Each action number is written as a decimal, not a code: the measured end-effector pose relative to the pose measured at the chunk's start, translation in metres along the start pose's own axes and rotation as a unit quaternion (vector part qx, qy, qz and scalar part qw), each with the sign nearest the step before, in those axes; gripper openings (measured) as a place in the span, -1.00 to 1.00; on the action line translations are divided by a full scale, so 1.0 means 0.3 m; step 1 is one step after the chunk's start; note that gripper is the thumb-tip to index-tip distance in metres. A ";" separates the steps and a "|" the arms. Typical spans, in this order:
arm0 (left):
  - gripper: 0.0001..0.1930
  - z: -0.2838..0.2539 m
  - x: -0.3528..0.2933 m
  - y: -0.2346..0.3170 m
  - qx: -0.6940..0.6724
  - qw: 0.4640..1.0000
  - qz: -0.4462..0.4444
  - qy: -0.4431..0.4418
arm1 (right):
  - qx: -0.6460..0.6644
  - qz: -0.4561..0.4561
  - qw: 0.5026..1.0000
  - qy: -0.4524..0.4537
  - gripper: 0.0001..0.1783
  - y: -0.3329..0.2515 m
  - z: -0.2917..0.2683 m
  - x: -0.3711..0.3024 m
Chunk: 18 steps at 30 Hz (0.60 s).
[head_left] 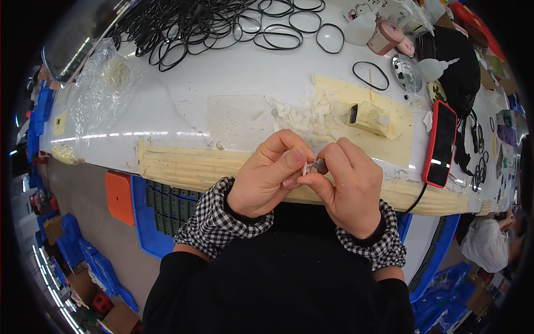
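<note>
My left hand (270, 179) and my right hand (354, 192) meet just over the front edge of the white table, fingers pinched close together. Between the left thumb and fingers is a small white piece (305, 168), mostly covered. A small grey, metallic-looking piece (319, 165) shows at the right fingertips, against the white one; its kind cannot be made out. Just beyond the hands, white shavings (306, 114) lie scattered on the table. A block wrapped in yellowish tape (371, 119) rests on a yellow sheet (397, 147) behind my right hand.
Black rubber-like bands (167, 25) are heaped at the far left, one loose band (370, 75) nearer. A red-cased phone (440, 146) lies at right, its cable trailing. A clear plastic bag (97, 100) sits left. Below are a blue tray (150, 245) and a red stool (119, 197); another person (485, 244) is at right.
</note>
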<state>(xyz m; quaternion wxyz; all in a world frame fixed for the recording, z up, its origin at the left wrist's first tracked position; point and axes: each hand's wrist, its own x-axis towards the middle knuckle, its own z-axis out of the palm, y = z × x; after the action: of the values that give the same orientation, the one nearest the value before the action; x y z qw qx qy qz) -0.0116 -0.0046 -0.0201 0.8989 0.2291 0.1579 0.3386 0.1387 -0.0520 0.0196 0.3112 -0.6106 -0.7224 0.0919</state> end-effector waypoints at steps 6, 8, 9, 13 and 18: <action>-0.87 0.010 -0.002 0.005 0.001 1.000 -0.006 0.023 | -0.004 -0.003 1.000 -0.004 -0.57 0.001 0.000 0.001; -0.87 0.011 -0.003 0.009 0.001 1.000 -0.011 0.023 | -0.013 -0.008 1.000 -0.010 -0.57 -0.001 -0.004 0.002; -0.87 0.008 -0.004 0.012 0.002 1.000 -0.013 0.018 | -0.012 -0.007 1.000 -0.009 -0.57 -0.002 -0.005 0.002; -0.87 0.011 -0.002 0.010 0.003 1.000 -0.014 0.020 | -0.008 -0.002 1.000 -0.003 -0.58 -0.004 -0.006 0.004; -0.87 0.004 -0.003 0.012 0.002 1.000 -0.012 0.003 | 0.001 -0.003 1.000 -0.007 -0.58 -0.003 -0.001 0.002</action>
<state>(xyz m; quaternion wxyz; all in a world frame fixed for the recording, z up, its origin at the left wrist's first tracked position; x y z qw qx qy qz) -0.0136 -0.0034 -0.0171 0.9020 0.2278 0.1642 0.3278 0.1382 -0.0519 0.0205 0.3070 -0.6073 -0.7264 0.0963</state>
